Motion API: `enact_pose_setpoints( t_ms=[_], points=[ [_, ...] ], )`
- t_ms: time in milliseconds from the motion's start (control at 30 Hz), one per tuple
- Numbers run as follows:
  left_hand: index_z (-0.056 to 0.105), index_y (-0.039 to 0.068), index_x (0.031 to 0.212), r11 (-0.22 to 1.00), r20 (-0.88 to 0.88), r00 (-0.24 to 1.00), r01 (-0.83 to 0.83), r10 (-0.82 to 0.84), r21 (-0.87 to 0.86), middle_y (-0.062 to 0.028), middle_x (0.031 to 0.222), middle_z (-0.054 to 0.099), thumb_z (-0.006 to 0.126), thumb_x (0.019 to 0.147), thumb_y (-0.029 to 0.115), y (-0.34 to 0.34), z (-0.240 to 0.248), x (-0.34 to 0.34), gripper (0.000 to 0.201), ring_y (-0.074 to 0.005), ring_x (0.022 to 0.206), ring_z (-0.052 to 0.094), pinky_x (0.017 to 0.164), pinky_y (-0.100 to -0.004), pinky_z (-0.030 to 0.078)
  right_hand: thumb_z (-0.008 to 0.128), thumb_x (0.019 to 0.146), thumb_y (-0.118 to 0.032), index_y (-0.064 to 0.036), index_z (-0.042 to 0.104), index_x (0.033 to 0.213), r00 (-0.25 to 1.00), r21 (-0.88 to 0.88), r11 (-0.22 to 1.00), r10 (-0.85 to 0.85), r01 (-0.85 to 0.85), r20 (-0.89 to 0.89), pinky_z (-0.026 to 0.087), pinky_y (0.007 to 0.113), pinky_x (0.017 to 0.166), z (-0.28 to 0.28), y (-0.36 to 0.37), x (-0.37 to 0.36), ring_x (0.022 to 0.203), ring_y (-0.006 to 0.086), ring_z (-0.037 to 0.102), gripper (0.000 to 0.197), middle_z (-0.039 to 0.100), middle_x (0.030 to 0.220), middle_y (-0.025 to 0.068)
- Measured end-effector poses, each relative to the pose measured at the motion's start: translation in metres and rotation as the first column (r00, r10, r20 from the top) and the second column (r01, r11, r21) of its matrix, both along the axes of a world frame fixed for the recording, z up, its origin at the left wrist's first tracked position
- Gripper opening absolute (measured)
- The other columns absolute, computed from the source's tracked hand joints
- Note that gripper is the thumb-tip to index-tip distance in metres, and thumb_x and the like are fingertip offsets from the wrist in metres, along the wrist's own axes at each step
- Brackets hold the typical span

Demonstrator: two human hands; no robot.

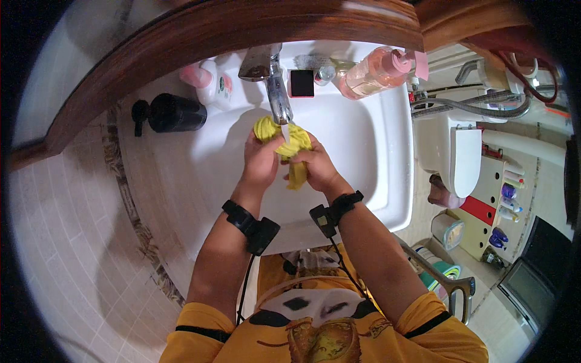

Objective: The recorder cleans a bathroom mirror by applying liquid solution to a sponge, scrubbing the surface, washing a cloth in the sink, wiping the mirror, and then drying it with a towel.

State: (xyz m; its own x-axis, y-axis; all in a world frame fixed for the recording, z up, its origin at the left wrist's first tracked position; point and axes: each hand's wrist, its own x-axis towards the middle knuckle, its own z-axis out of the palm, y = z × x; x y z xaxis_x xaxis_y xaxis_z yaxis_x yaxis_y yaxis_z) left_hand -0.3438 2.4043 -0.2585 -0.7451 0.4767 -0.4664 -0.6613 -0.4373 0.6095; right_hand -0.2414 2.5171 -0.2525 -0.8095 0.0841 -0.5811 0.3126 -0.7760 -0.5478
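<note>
A bunched yellow cloth (298, 140) is gripped between my two hands, right under the chrome faucet (279, 97). Water runs from the spout onto it. My left hand (261, 158) closes on the cloth's left side, thumb across the front. On the other side my right hand (317, 162) has its fingers curled around the cloth, and a loose end hangs down beside it. Both hands are over the basin of the white sink (327, 206), above its bottom. Some fingertips are hidden by the folds.
On the sink's back ledge stand a black pump bottle (177, 113), a white bottle with pink top (213, 83), a small dark square box (302, 83) and a large pink pump bottle (376, 74). A wooden frame (242, 33) overhangs the ledge. At right is a toilet (465, 162).
</note>
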Motion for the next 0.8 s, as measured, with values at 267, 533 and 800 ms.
enact_pose_setpoints(
  t_ms=[267,533,800],
  points=[
    [0.062,-0.003,0.115,0.970,0.029,0.998,0.056,-0.051,-0.236,-0.0125,0.109,0.068,0.064,0.094,0.013,-0.011,-0.010,0.001,0.026,-0.0237,0.093,0.071,0.077,-0.0375,0.060,0.074,0.079,-0.009,-0.0047,0.056,0.127,0.967,0.589,0.768,0.164,-0.250,0.197,0.053,0.035,0.088,0.011,-0.034,-0.006,0.099,0.0200,0.065,0.052,0.066,0.111,0.0064],
    [0.062,0.000,0.111,0.961,0.113,0.991,-0.037,0.070,-0.272,-0.0063,0.106,0.065,0.067,0.094,0.011,-0.002,-0.006,0.006,0.021,-0.0184,0.093,0.066,0.083,-0.0331,0.055,0.072,0.082,-0.011,0.0013,0.058,0.119,0.932,0.845,0.417,0.279,-0.334,0.231,0.054,0.036,0.085,0.005,-0.015,-0.004,0.098,0.0229,0.067,0.041,0.069,0.106,0.0091],
    [0.060,0.006,0.108,0.969,0.072,0.995,0.090,-0.076,-0.230,-0.0064,0.103,0.065,0.068,0.092,0.015,-0.024,0.008,0.010,0.020,-0.0183,0.092,0.068,0.070,-0.0343,0.059,0.063,0.085,0.000,-0.0040,0.049,0.127,0.859,-0.263,0.825,-0.511,0.501,0.032,0.055,0.034,0.089,-0.005,-0.004,-0.009,0.100,0.0245,0.066,0.044,0.063,0.116,0.0140]
  ],
)
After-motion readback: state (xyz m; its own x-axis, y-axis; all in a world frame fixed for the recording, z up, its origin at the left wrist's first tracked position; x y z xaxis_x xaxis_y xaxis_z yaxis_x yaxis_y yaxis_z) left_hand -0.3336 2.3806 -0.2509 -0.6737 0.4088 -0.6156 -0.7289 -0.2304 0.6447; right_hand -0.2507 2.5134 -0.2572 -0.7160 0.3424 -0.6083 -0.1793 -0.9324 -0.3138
